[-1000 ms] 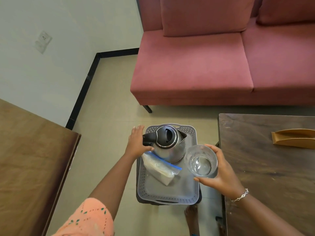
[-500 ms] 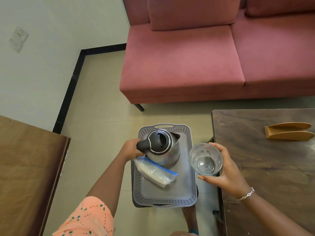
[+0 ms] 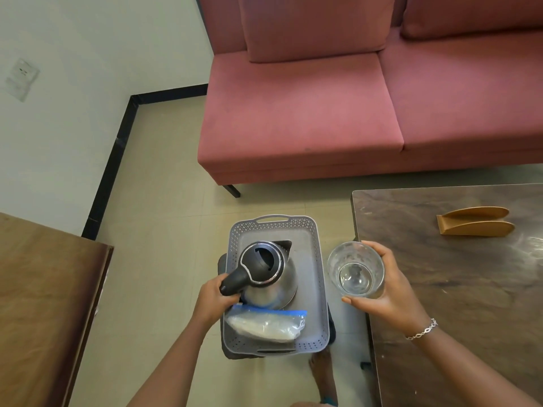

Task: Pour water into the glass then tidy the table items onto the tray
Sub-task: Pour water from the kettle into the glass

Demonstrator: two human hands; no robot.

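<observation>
Item one, a grey perforated tray [image 3: 321,277] with slot handles at its near and far ends, which we find resting on a low dark support over the tiled floor [image 3: 164,177], between two wooden surfaces. Item two, a steel kettle [image 3: 269,274] with a black lid and black handle, standing in the far half of the tray, spout pointing away from us; our left hand [image 3: 213,298] has its fingers wrapped round the handle. Item three, a clear zip bag [image 3: 267,324] with a blue seal strip and pale contents, lying across the near half of the tray, just beside the kettle's base. Item four, a clear glass [image 3: 355,270], held upright in the air to the right of the tray and near the left edge of the dark worktop [image 3: 458,277]; our right hand [image 3: 390,289] curls round its far side, a bracelet [image 3: 421,330] on the wrist. Whether the glass holds water we cannot tell. Item five, a tan wooden holder [image 3: 476,221] on the worktop, well apart from the glass. Beyond, a pink sofa [image 3: 352,113]; at left, a second brown worktop [image 3: 44,289]
</observation>
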